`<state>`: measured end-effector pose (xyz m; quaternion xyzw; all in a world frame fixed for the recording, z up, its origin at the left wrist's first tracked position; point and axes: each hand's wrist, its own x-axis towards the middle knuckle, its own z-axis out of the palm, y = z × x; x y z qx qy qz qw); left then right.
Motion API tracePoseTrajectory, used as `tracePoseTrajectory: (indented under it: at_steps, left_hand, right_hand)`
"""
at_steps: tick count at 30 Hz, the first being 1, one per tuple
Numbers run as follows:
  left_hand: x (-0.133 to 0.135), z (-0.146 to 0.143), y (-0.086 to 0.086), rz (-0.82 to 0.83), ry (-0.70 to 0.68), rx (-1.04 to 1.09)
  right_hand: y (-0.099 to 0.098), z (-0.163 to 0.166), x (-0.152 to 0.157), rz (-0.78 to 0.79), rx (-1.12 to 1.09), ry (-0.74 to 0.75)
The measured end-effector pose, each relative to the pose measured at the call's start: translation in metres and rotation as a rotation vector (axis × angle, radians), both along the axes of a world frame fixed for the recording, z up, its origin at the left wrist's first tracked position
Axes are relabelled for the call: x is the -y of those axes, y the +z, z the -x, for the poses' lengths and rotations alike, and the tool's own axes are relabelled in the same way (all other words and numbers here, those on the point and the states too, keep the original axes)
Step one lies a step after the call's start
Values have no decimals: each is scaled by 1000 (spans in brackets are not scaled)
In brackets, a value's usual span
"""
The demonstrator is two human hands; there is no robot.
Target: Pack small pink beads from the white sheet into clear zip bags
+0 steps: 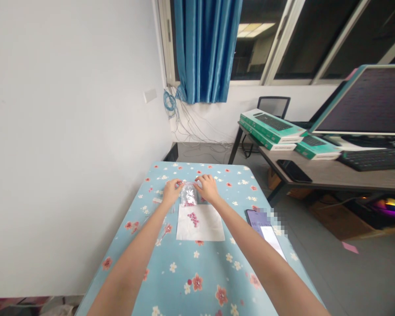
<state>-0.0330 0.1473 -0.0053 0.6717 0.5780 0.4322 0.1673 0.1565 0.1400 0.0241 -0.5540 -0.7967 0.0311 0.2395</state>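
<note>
Both hands are at the far part of the flower-patterned table, at the top edge of a small clear plastic bag (pixel 189 194). My left hand (pixel 172 191) pinches the bag's upper left corner. At the upper right corner, the fingers of my right hand (pixel 207 188) are closed on the same bag. Some pink pieces show near the bag's bottom. Just below it lies a white sheet of paper (pixel 209 226), with a cluster of small pink beads or pills (pixel 193 219) on its left half; their exact kind is too small to tell.
A lit phone (pixel 265 230) lies at the right edge of the blue tablecloth (pixel 171 289). Clear plastic lies left of the paper. To the right, a desk (pixel 329 177) bears green keyboard boxes (pixel 271 127), a dark phone (pixel 294 170), a keyboard (pixel 375 159) and a monitor (pixel 365 103). A wall stands left.
</note>
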Motion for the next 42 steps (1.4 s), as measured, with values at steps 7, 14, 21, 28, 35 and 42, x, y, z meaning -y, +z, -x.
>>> tracePoseTrajectory:
  at_steps: [7, 14, 21, 28, 35, 42]
  left_hand:
    - [27, 42, 17, -49, -18, -42]
    - [76, 86, 12, 79, -163, -446]
    - [81, 79, 2, 143, -238, -626]
    - [79, 64, -3, 86, -248, -612]
    - [73, 41, -1, 48, -274, -579]
    - [75, 56, -2, 78, -207, -586]
  right_hand:
    - [5, 10, 45, 1, -171, 59]
    - [-2, 25, 91, 105, -86, 124]
    - [-13, 23, 92, 80, 70, 165]
    - [-18, 26, 90, 76, 113, 161]
    - [-15, 29, 82, 94, 109, 131]
    - [-9, 39, 88, 94, 50, 133]
